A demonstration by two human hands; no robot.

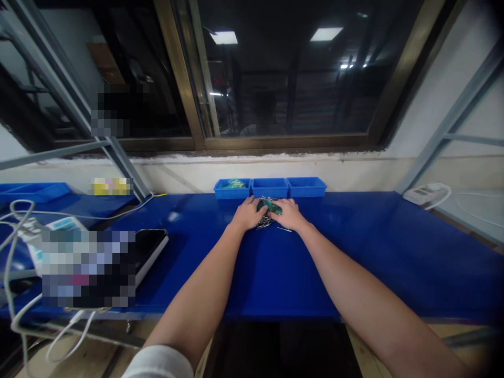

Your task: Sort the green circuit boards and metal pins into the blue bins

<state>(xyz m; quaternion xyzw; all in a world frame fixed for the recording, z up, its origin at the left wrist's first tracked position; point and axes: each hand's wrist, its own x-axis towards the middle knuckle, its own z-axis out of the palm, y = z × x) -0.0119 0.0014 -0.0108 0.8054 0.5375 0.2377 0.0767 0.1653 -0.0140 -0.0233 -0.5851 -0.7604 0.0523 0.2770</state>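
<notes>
A heap of thin metal rods (263, 222) and small green pieces (269, 206) lies on the blue table (271, 273). My left hand (248, 214) curls round the heap's left side, its thumb over the green pieces. From the right, my right hand (290, 213) cups the same heap with its thumb pointing inward. Both hands are partly closed on the pieces, and some fingertips are hidden behind the heap. One loose rod (284, 229) lies just below my right hand. The exact kind of these small parts is too small to make out.
Three blue bins stand behind my hands: the left bin (220, 192) contains green pieces, beside a middle bin (270, 188) and a right bin (307, 188). A phone-like device (151, 252) and white cables (13, 294) occupy the left. A power strip (427, 193) lies far right.
</notes>
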